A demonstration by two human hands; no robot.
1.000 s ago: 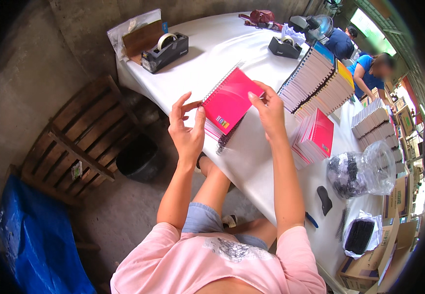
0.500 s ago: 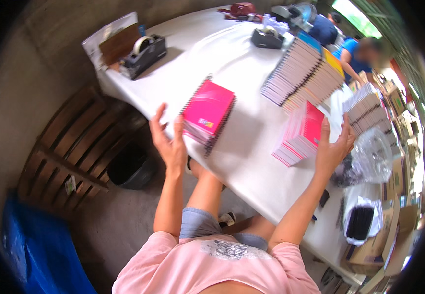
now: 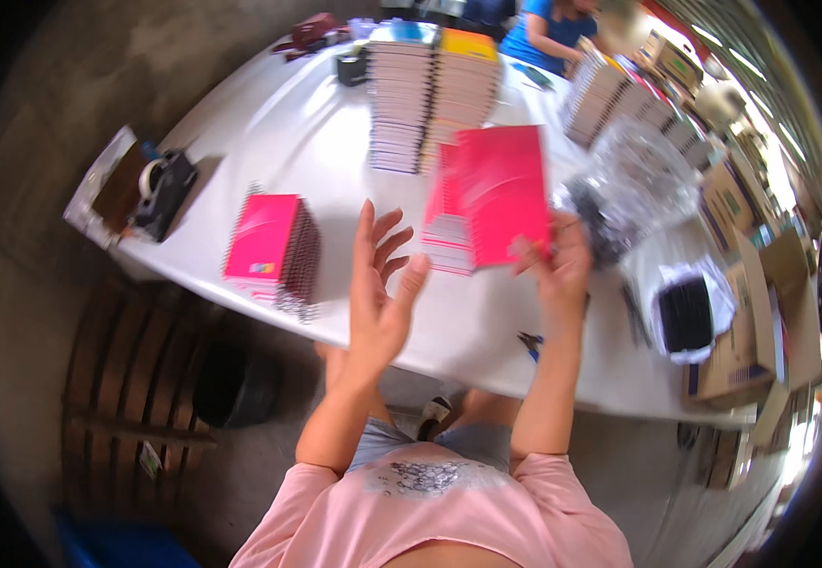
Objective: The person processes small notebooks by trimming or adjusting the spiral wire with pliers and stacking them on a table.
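Observation:
My right hand (image 3: 559, 263) pinches the lower right corner of a pink-covered notebook (image 3: 508, 194), holding it raised and blurred by motion. Behind and to its left stands a stack of pink-covered page blocks (image 3: 449, 244), partly hidden by it; no spiral shows there. My left hand (image 3: 384, 289) is open, palm turned to the right and fingers spread, with nothing in it. To the left of that hand, near the table's front edge, sits a stack of pink spiral notebooks (image 3: 264, 237), wire coils along its sides.
Tall stacks of spiral notebooks (image 3: 402, 104) stand at the back. A tape dispenser (image 3: 167, 194) is at the left edge. On the right lie a clear plastic bag (image 3: 643, 175), black wire coils (image 3: 686, 315), pliers (image 3: 530, 345) and an open carton (image 3: 738, 341). A co-worker (image 3: 539, 38) in blue is beyond.
My right hand has taken up a pink notebook from beside the unbound stack. My left hand has moved right, away from the spiral notebooks. The view has turned to the right.

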